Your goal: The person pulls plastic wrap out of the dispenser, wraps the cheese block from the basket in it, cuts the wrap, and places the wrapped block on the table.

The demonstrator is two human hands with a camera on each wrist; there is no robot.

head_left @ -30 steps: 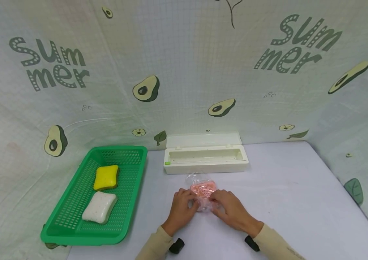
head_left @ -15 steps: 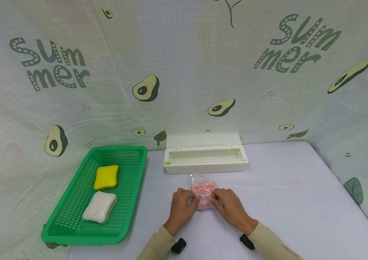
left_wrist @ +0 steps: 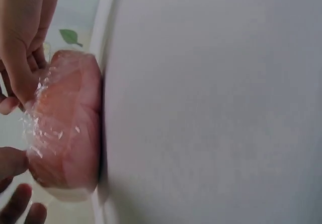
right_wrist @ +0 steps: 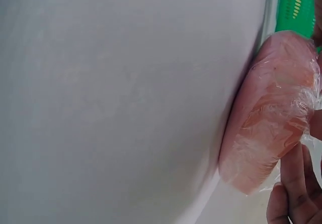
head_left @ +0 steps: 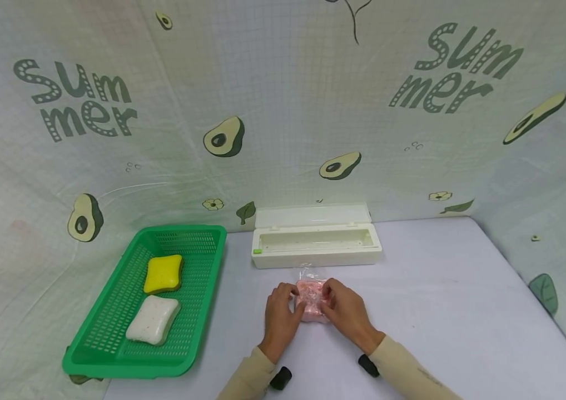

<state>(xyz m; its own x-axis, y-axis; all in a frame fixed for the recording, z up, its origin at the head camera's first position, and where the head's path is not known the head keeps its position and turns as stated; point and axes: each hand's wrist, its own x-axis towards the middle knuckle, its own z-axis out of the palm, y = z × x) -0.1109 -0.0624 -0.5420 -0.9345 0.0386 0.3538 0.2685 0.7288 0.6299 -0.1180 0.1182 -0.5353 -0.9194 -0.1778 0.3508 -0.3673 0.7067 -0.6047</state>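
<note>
A pink, pillow-shaped sponge-like block (head_left: 313, 303) in clear plastic wrap lies flat on the white table, loose film (head_left: 308, 272) sticking up behind it. My left hand (head_left: 280, 316) is at its left side; in the left wrist view the thumb (left_wrist: 12, 161) touches the wrapped top edge while other fingers hang bent, apart from it. My right hand (head_left: 348, 311) reaches over the right side, thumb and fingers pinching the wrap on top. Right fingers (right_wrist: 292, 171) show at the block's edge in the right wrist view. Crinkled film gathers along the top.
Behind the block stands a long white box (head_left: 318, 258), its lid raised. On the left, a green basket (head_left: 208, 300) holds a yellow block (head_left: 164, 273) and a white block (head_left: 152, 319) of similar shape. A printed curtain (head_left: 283, 111) hangs behind the table (head_left: 443, 311).
The film at the block's near side has been drawn in against it. My right hand has moved left and slightly farther over the block; the left hand has shifted slightly right.
</note>
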